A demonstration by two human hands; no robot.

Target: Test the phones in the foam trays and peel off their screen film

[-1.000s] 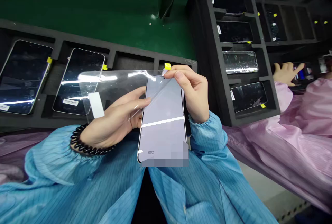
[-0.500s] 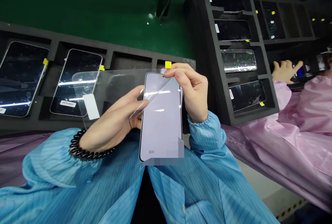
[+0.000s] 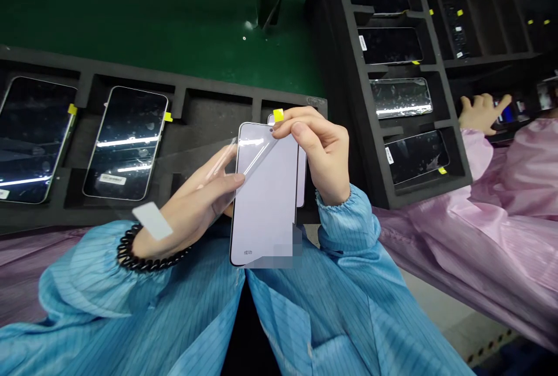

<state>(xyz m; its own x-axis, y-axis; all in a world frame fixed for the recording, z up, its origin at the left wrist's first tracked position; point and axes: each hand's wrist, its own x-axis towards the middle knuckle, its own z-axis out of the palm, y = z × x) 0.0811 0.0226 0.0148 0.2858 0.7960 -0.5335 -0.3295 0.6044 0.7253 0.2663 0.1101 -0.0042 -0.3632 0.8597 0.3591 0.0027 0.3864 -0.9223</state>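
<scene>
My left hand (image 3: pixel 196 201) grips the left edge of a phone (image 3: pixel 265 207), thumb on the rim and fingers behind it. The lit screen is pale, with small dark characters near the bottom; a blurred patch hides its lower right corner. A clear protective film (image 3: pixel 257 158) is folded diagonally over the upper screen and spreads left across my left hand. On it is a white label (image 3: pixel 152 220), over my left wrist. My right hand (image 3: pixel 322 143) pinches the film at the phone's top right corner, beside a yellow tab (image 3: pixel 278 115). Another phone (image 3: pixel 301 175) shows partly behind.
A black foam tray (image 3: pixel 209 86) with phones (image 3: pixel 126 143) in its slots lies ahead and to the left. To the right, another foam tray (image 3: pixel 455 155) holds several phones. Beyond it are a co-worker's hand (image 3: pixel 482 113) and pink sleeves (image 3: pixel 532 155). Green surface (image 3: pixel 174 21) lies behind.
The film's loose left part has swung down, taking its white label from beside my left hand to over the wrist. The held phone has shifted slightly left; my right hand stays at its corner.
</scene>
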